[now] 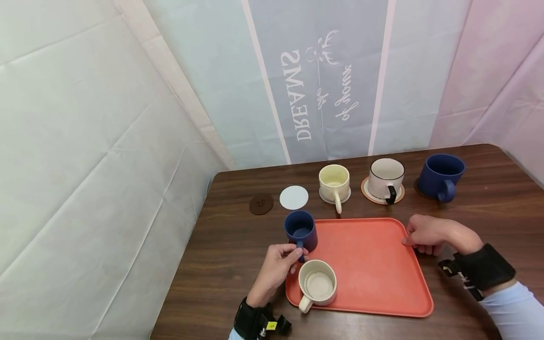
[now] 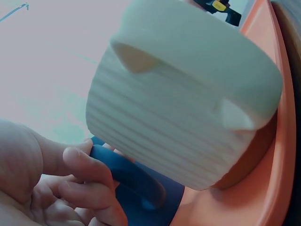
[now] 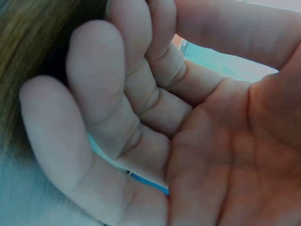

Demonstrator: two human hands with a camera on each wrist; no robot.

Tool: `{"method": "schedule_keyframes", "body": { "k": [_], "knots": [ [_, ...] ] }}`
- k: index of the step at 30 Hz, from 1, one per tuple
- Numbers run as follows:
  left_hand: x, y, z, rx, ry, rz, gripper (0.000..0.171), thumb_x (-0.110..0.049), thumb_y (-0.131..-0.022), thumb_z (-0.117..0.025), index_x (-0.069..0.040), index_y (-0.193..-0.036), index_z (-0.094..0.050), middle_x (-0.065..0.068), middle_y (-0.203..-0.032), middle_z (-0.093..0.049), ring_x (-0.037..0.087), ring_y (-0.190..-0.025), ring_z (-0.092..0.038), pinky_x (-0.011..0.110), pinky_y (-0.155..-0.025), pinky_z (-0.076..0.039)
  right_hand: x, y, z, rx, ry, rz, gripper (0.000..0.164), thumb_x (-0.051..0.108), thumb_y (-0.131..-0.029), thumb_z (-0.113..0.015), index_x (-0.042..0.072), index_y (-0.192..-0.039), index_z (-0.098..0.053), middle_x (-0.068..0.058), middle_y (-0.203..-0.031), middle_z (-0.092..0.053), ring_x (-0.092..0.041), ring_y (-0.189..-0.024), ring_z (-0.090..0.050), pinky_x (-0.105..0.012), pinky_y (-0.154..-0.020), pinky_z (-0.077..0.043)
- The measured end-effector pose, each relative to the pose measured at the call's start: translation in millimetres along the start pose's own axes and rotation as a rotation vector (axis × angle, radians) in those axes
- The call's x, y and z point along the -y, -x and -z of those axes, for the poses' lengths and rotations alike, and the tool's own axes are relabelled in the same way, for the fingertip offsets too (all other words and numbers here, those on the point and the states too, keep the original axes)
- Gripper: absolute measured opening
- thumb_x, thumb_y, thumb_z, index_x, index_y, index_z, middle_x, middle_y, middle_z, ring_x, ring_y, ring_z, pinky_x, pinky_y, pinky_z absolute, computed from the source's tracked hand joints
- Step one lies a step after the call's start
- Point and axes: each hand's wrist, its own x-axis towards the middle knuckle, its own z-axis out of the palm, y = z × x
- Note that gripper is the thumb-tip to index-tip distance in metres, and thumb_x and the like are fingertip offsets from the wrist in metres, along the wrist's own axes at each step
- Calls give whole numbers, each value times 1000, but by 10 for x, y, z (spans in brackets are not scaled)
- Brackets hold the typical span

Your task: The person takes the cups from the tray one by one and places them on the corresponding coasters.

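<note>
My left hand (image 1: 275,265) pinches the handle of a small navy blue mug (image 1: 301,229) at the left edge of an orange-red tray (image 1: 374,264). Close up in the left wrist view, thumb and fingers meet on that blue handle (image 2: 127,176). Whether the mug's base touches the tray cannot be told. Just in front of it, a cream ribbed mug (image 1: 318,282) stands in the tray's near left corner, its handle toward me. At the tray's right rim, my right hand (image 1: 433,234) grips the edge with the thumb on top and fingers curled; the right wrist view shows curled fingers (image 3: 96,70).
Behind the tray stand a pale yellow mug (image 1: 334,179), a white mug with black handle (image 1: 386,175) and a large blue mug (image 1: 442,174), each on a coaster. Left of them lie a white coaster (image 1: 294,197) and a dark brown coaster (image 1: 261,204) on the wooden table (image 1: 225,264).
</note>
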Motion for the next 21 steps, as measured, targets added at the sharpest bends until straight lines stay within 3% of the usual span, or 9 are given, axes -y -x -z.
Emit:
{"method": "schedule_keyframes", "body": {
  "k": [9,21],
  "knots": [
    [12,-6,1,12,107,9,26,-6,-106,-63,19,-109,-69,17,-92,-75,9,-61,-52,19,-58,-45,-11,-11,-12,0,-8,3,30,17,-100,-68,11,-71,-62,-1,-62,-55,-12,-52,-50,-25,-49,-45],
    [-1,-31,-40,-19,55,-49,23,-8,-106,-63,12,-105,-74,16,-90,-76,10,-62,-55,20,-58,-44,-16,-9,17,1,10,12,29,17,-101,-67,10,-74,-63,-2,-65,-57,-14,-54,-54,-28,-51,-49]
  ]
}}
